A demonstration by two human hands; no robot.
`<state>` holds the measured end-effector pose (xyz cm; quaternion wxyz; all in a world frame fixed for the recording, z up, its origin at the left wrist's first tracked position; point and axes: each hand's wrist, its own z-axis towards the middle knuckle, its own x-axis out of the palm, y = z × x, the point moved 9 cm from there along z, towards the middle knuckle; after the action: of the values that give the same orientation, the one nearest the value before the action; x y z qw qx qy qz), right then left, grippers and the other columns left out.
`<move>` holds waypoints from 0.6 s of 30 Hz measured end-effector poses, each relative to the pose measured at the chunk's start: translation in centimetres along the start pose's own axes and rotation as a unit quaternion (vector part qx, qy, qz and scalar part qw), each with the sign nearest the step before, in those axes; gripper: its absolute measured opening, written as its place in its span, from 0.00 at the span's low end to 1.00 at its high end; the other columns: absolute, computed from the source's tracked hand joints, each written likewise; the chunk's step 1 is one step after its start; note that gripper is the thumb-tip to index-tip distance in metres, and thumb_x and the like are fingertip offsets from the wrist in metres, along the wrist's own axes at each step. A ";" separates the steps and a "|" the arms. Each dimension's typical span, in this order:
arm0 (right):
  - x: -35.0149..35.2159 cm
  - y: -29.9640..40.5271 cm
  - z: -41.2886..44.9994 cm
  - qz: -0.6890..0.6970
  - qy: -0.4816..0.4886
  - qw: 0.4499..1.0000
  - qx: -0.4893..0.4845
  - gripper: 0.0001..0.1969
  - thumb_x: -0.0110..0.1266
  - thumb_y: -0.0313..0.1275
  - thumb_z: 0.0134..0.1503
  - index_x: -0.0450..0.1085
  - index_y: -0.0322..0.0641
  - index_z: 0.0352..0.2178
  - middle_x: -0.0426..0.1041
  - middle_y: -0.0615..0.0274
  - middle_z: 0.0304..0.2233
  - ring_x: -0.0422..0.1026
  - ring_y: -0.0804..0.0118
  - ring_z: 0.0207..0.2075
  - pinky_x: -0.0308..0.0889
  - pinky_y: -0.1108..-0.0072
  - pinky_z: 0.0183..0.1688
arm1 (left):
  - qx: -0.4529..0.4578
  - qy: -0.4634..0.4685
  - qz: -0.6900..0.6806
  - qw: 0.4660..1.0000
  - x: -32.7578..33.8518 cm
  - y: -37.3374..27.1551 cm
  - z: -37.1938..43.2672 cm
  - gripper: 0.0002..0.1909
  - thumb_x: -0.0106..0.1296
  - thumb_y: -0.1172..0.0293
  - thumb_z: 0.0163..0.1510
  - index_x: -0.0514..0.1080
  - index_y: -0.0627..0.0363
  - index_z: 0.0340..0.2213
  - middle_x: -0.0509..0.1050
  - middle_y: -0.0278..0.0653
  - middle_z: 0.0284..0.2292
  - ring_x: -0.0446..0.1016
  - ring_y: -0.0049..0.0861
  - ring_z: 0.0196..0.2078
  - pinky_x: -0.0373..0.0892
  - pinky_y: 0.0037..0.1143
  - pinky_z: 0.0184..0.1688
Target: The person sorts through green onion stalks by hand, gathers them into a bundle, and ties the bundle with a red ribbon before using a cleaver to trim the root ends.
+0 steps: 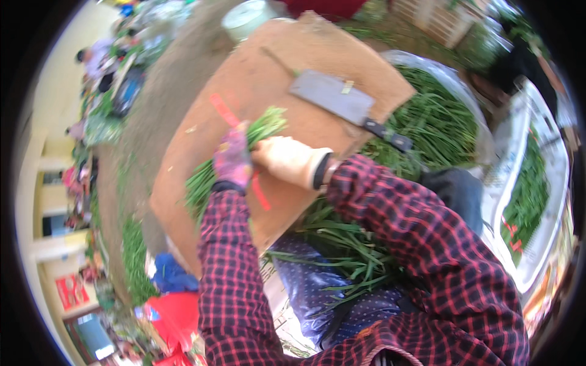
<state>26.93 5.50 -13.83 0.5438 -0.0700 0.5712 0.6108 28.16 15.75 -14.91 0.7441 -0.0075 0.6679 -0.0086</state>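
A bundle of long green leafy stalks (201, 185) lies across a brown board, its pale cut ends pointing up and right. My left hand (232, 155), in a pink and purple patterned glove, is closed around the bundle. Beneath it runs a red strip (224, 110), one end showing above the hand and the other below. My right hand (284, 158), in a pale glove, touches the bundle beside the left; its fingertips are partly hidden. On the board (192, 123), farther right, lies a wide-bladed cleaver (332, 97) with a dark handle over the edge.
A plastic-lined container of green stalks (435, 114) stands right of the board. Loose leaves (352, 242) lie over a dotted blue apron (311, 283). At far right is a white crate (508, 201) with greens, near a person's arm. A white bucket (247, 20) stands behind; people sit at far left.
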 end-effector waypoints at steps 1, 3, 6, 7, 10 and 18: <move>0.2 0.8 0.5 0.003 -0.004 1.000 -0.019 0.07 0.48 0.28 0.48 0.72 0.39 0.26 0.73 0.51 0.28 0.74 0.50 0.34 0.71 0.66 0.35 | -0.003 -0.006 -0.026 1.000 0.0 1.1 -0.5 0.24 0.43 0.75 0.52 0.62 0.51 0.52 0.71 0.48 0.44 0.69 0.44 0.48 0.66 0.36 0.49; 0.9 1.1 0.5 0.023 -0.040 0.998 -0.047 0.06 0.49 0.28 0.46 0.73 0.39 0.24 0.74 0.52 0.27 0.75 0.50 0.32 0.72 0.66 0.34 | 0.035 0.012 -0.058 0.998 1.4 2.0 -0.6 0.25 0.44 0.77 0.51 0.63 0.54 0.53 0.68 0.47 0.49 0.66 0.43 0.52 0.63 0.33 0.54; 0.8 -1.4 -0.9 0.029 -0.018 0.998 0.053 0.06 0.50 0.29 0.47 0.71 0.39 0.24 0.72 0.53 0.27 0.74 0.52 0.33 0.71 0.67 0.34 | 0.036 0.065 -0.023 0.997 2.0 -0.8 0.5 0.34 0.55 0.73 0.45 0.59 0.51 0.55 0.65 0.44 0.53 0.62 0.41 0.56 0.61 0.32 0.57; 1.1 -1.3 -0.7 0.053 -0.029 0.994 0.086 0.06 0.50 0.29 0.47 0.72 0.39 0.24 0.72 0.53 0.27 0.74 0.52 0.33 0.71 0.67 0.33 | 0.026 0.079 0.012 0.996 2.4 0.3 0.4 0.40 0.59 0.74 0.40 0.56 0.52 0.56 0.62 0.44 0.55 0.61 0.41 0.57 0.60 0.32 0.58; 0.9 0.9 -1.7 -0.024 -0.101 0.992 0.077 0.08 0.50 0.30 0.46 0.71 0.36 0.23 0.72 0.48 0.24 0.74 0.51 0.26 0.70 0.66 0.31 | 0.006 0.079 0.007 0.997 3.5 2.0 0.5 0.36 0.51 0.76 0.46 0.54 0.56 0.57 0.59 0.47 0.57 0.57 0.41 0.60 0.56 0.31 0.61; -8.6 8.4 -14.2 -0.030 0.032 0.997 0.068 0.08 0.53 0.30 0.45 0.71 0.41 0.28 0.71 0.57 0.25 0.73 0.55 0.30 0.69 0.66 0.31 | -0.044 0.129 0.028 0.990 4.7 4.6 0.8 0.45 0.53 0.83 0.37 0.49 0.59 0.59 0.56 0.50 0.58 0.55 0.43 0.61 0.57 0.29 0.61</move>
<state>16.51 -8.51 -7.35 0.5471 -0.0689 0.6261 0.5513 29.47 20.28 -19.60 0.6508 -0.0206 0.7579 0.0412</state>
